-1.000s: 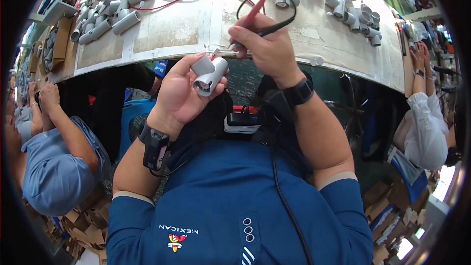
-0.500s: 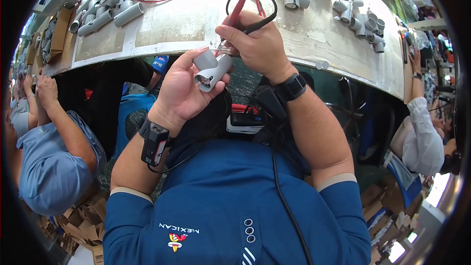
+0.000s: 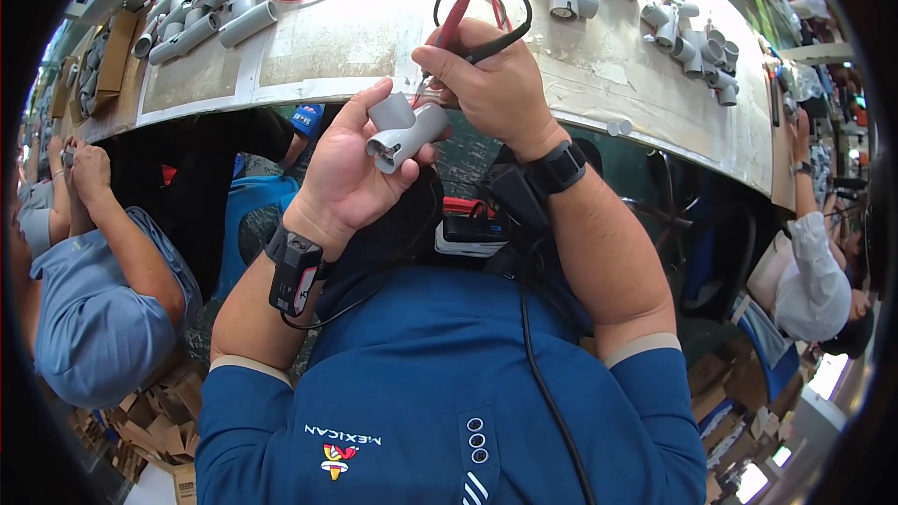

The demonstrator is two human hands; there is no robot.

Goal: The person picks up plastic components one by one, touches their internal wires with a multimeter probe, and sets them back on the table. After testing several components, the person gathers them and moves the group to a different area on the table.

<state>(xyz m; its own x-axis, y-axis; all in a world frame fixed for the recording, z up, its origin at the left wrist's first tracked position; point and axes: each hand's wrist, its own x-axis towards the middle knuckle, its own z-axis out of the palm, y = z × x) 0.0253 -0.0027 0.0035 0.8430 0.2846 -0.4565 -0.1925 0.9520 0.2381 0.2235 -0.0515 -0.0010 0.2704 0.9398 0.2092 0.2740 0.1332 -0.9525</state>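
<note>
While the left hand (image 3: 339, 173) holds a grey pipe fitting (image 3: 404, 138) just off the near edge of the table (image 3: 365, 51), the right hand (image 3: 496, 79) brings a red probe (image 3: 455, 17) and a black probe (image 3: 500, 43) to its far end. The fitting's long axis slants from lower left to upper right, its open mouth turned down and left toward the person, with small parts showing inside; its short side branch points up and left. The left thumb lies along that branch and the other fingers curl under and round the tube, so the piece is pinched between them. The right thumb and forefinger are pressed together on the red probe, the black one crossing the same hand; how the remaining fingers sit is hidden. The probe tips are beside a thin red wire (image 3: 417, 99) at the top of the tube, and whether they touch metal cannot be told. At the table's left end, a brown carton (image 3: 120, 61) stands open with grey pieces (image 3: 90, 77) in it. More cardboard boxes (image 3: 154, 425) lie on the floor at lower left, their contents too small to make out
</note>
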